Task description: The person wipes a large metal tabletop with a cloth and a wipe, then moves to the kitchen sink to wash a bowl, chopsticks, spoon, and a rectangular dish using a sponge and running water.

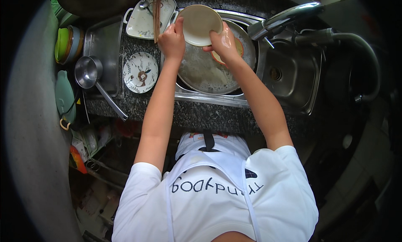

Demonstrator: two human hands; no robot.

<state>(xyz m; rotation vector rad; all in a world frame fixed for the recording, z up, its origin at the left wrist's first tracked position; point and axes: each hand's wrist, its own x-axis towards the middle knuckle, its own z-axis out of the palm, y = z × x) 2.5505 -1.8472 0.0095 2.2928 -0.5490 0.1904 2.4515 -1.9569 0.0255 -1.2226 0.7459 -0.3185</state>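
Note:
A pale bowl with a thin brown rim is tilted above the sink, its inside facing me. My left hand grips its left side with the thumb up along the rim. My right hand, wet and foamy, holds the right side, thumb over the edge inside. Beneath is a large round metal basin of cloudy, sudsy water, set in the left sink bowl. An orange-rimmed dish sits in the basin, partly hidden by my right hand and forearm.
Left of the basin are a patterned plate, a handled dish with wooden chopsticks and spoon, and a steel saucepan. A chrome faucet overhangs the right sink bowl. The granite counter edge runs before me.

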